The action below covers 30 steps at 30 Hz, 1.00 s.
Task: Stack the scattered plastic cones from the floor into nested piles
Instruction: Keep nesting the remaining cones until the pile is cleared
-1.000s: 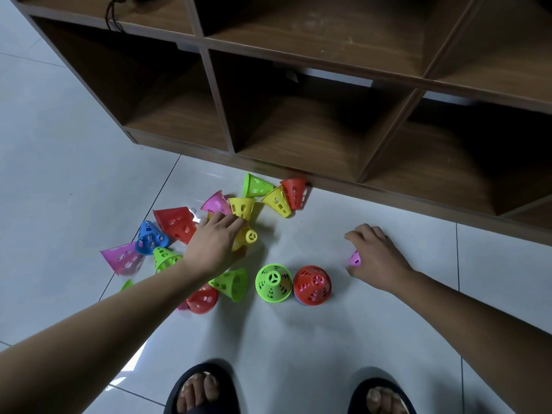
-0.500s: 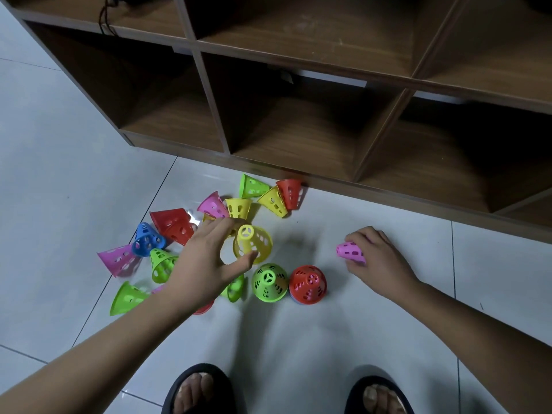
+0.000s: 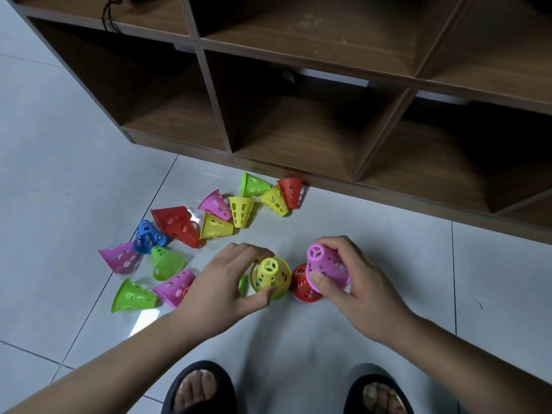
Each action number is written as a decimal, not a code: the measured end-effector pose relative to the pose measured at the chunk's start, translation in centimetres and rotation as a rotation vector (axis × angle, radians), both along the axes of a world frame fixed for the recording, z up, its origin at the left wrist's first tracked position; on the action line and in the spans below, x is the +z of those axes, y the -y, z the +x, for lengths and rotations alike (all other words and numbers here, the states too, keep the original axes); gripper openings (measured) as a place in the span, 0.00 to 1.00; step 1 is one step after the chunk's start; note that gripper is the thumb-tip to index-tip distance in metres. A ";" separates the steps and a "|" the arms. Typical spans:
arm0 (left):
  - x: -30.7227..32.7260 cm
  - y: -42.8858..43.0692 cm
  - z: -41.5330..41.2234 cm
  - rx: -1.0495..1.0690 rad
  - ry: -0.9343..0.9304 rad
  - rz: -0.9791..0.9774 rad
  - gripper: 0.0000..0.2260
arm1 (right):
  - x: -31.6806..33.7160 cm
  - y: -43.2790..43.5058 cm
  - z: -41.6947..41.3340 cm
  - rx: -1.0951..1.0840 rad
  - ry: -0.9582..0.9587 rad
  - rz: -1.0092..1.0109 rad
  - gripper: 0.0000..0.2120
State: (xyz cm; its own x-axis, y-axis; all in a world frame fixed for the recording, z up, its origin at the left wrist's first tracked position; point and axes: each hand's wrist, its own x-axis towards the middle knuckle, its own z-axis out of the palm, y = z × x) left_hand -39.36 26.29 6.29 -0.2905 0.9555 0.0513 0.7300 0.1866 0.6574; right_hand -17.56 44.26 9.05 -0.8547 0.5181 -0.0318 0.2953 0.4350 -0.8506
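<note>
A wooden cubby shelf runs across the far side of the tiled floor, with a black cable hanging in its upper left compartment. Black sandals show at the near edge. The loose cones lie tipped over in a band from the shelf's foot down to the left, well clear of both hands.

The left grip, a bare hand, pinches a yellow cone between thumb and curled fingers, narrow end up; a green sliver shows at its left rim. The right grip pinches a pink cone, tilted, narrow end up, which overlaps a red cone standing on the floor just beside the yellow one.
</note>
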 end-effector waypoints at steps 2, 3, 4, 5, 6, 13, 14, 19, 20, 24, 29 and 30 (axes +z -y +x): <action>-1.0 0.3 0.1 -0.025 0.002 -0.049 0.21 | -1.1 0.6 0.8 0.037 0.066 0.019 0.16; -1.6 0.4 0.2 -0.038 0.004 -0.068 0.22 | -1.7 0.8 1.1 0.043 0.097 0.025 0.16; -2.1 0.5 0.2 -0.047 0.002 -0.081 0.22 | -2.4 1.0 1.4 0.042 0.124 0.025 0.17; -2.6 0.6 0.3 -0.049 0.001 -0.090 0.22 | -3.2 1.2 1.7 0.041 0.149 0.024 0.18; -3.0 0.7 0.3 -0.046 0.003 -0.095 0.22 | -3.9 1.3 1.9 0.042 0.172 0.035 0.19; -4.1 0.5 0.9 -0.013 -0.005 -0.095 0.22 | -6.3 0.3 1.9 0.140 0.229 0.114 0.20; -4.0 0.6 0.7 -0.014 0.003 -0.102 0.22 | -6.0 0.1 1.7 0.150 0.208 0.101 0.18; -4.2 2.4 -0.6 0.063 0.078 -0.149 0.22 | -5.3 -2.5 -0.2 0.082 0.105 0.094 0.19; -4.5 2.8 -0.9 0.090 0.067 -0.156 0.22 | -5.4 -3.2 -1.0 0.061 0.106 0.103 0.19; -6.2 4.0 -2.2 0.196 -0.073 -0.194 0.19 | -7.2 -6.4 -5.0 0.025 0.159 0.197 0.13; -8.6 5.2 -3.0 0.214 -0.202 -0.293 0.22 | -8.2 -10.0 -10.8 0.092 0.276 0.361 0.17; -9.0 5.2 -3.0 0.214 -0.213 -0.309 0.23 | -8.2 -10.6 -11.9 0.100 0.285 0.376 0.18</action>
State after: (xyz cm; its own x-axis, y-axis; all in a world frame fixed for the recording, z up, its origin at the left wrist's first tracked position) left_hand -42.33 21.07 -2.67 -0.4981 0.8544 -0.1479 0.7664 0.5136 0.3857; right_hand -29.46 54.86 0.88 -0.8855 0.4541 -0.0980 0.4345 0.7351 -0.5203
